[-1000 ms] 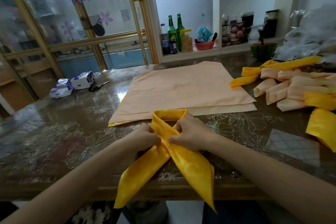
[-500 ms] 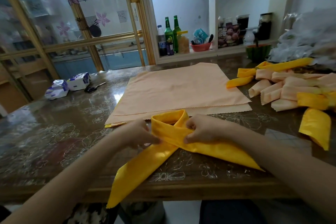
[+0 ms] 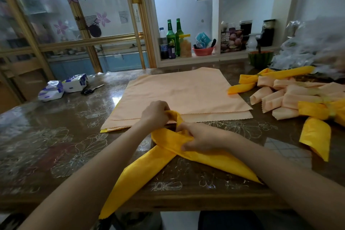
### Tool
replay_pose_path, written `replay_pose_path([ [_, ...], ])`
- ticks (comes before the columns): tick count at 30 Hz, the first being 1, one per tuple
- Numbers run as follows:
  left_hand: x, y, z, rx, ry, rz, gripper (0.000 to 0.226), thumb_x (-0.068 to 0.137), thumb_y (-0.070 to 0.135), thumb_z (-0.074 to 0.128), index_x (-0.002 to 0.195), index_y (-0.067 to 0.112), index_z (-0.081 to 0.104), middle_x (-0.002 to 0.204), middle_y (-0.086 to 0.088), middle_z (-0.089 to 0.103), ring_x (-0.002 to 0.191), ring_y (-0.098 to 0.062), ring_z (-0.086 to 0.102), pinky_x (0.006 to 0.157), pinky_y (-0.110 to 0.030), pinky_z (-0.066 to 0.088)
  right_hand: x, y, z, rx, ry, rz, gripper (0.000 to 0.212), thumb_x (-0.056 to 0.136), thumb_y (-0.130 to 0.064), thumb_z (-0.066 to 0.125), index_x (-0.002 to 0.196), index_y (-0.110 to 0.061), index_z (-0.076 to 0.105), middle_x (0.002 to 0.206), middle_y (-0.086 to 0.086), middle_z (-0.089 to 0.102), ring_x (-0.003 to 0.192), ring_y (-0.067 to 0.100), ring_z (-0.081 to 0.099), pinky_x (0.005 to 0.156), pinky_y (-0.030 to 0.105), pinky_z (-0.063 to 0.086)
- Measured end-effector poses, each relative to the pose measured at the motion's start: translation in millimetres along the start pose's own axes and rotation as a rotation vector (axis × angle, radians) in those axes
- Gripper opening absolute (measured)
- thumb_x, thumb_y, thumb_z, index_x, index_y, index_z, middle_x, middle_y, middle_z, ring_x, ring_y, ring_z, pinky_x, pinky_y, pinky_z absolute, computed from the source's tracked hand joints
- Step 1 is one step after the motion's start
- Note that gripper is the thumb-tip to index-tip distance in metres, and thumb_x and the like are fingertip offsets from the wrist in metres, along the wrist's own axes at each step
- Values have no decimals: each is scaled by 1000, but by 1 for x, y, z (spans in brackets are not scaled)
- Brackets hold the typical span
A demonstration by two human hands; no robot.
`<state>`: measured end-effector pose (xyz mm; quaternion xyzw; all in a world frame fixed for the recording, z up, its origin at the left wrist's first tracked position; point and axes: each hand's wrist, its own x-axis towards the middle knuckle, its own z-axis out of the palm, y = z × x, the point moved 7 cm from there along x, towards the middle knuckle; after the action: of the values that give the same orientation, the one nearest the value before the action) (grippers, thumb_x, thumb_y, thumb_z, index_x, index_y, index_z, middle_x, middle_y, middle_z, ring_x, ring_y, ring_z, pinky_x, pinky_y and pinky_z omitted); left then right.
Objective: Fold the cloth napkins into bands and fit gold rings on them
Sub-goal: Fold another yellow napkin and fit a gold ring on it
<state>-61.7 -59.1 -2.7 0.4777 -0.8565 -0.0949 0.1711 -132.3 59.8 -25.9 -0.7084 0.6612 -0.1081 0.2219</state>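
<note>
A yellow napkin (image 3: 149, 166), folded into a long band and bent into a loop, lies crossed on the table's front part. One tail hangs over the front edge at the left, the other points right. My left hand (image 3: 155, 115) grips the top of the loop. My right hand (image 3: 201, 139) pinches the band where the tails cross. Behind them lies a stack of flat peach napkins (image 3: 179, 91). Folded peach and yellow napkins (image 3: 291, 99) are piled at the right. I see no gold ring near my hands.
Two tissue packs (image 3: 63, 87) and black scissors (image 3: 91, 89) lie at the far left of the glossy floral table (image 3: 56, 145). A green melon-shaped bowl (image 3: 260, 59) and crumpled clear plastic bags (image 3: 313, 43) sit at the far right. Bottles stand on the shelf behind.
My left hand moved up to the loop's top and my right hand slid down to the crossing. The right tail swung from pointing down toward me to lying out to the right.
</note>
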Motion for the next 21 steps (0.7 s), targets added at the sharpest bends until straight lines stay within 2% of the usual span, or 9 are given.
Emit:
replay_pose_path([
  [3, -8, -11, -3, -123, 131, -83, 18, 87, 13, 55, 103, 14, 64, 108, -8, 62, 94, -25, 57, 68, -32, 44, 2, 2, -1, 54, 6, 9, 56, 89, -25, 62, 139, -22, 36, 120, 2, 48, 99, 13, 43, 80, 23, 33],
  [5, -15, -18, -6, -218, 178, -97, 21, 86, 17, 58, 106, 12, 61, 107, -8, 61, 92, -21, 55, 71, -31, 44, 2, 4, 0, 86, 20, 13, 54, 88, -25, 62, 137, -22, 38, 107, -4, 42, 96, 11, 41, 79, 23, 33],
  [8, -34, -28, -23, -233, 256, -133, 16, 90, 24, 56, 98, 11, 57, 97, -6, 58, 88, -19, 52, 71, -30, 42, 2, 8, 1, 120, 50, 5, 52, 88, -26, 63, 134, -23, 40, 103, -7, 40, 95, 11, 42, 78, 23, 33],
  [11, -58, -39, -7, -189, -73, -277, 39, 94, 45, 47, 76, 11, 51, 70, -3, 50, 65, -16, 47, 57, -28, 36, 2, 9, 0, 122, 73, -11, 50, 88, -25, 63, 133, -23, 41, 101, -8, 41, 93, 11, 42, 76, 21, 32],
  [13, -76, -33, 0, -390, -241, -336, 48, 88, 55, 48, 69, 11, 50, 63, -3, 46, 57, -13, 41, 53, -26, 29, 3, 11, -1, 128, 80, -13, 49, 87, -25, 63, 131, -23, 42, 92, -12, 42, 88, 9, 44, 68, 21, 34],
  [15, -84, -24, 3, -543, -326, -364, 43, 80, 59, 55, 75, 16, 55, 75, 1, 54, 68, -13, 49, 59, -24, 36, 5, 12, 0, 172, 94, -8, 47, 86, -24, 65, 128, -22, 43, 83, -15, 40, 76, 4, 44, 59, 17, 33],
  [17, -87, -16, 4, -558, -424, -374, 29, 78, 52, 64, 87, 26, 55, 88, 6, 56, 88, -16, 53, 77, -29, 43, 6, 14, 1, 230, 117, -1, 45, 85, -23, 66, 124, -21, 45, 83, -14, 43, 74, 2, 45, 59, 15, 35],
  [19, -89, -8, 8, -691, -520, -443, 39, 74, 38, 73, 106, 23, 58, 111, 0, 60, 105, -22, 54, 92, -36, 43, 4, 17, 1, 285, 164, -9, 41, 83, -20, 68, 118, -20, 47, 85, -12, 45, 81, 8, 49, 62, 16, 39],
  [21, -90, 0, 14, -833, -565, -480, 53, 79, 24, 71, 126, 11, 52, 131, -12, 55, 119, -30, 52, 93, -32, 46, 0, 21, -2, 345, 228, -25, 37, 81, -18, 69, 111, -21, 47, 87, -11, 46, 88, 13, 49, 65, 18, 41],
])
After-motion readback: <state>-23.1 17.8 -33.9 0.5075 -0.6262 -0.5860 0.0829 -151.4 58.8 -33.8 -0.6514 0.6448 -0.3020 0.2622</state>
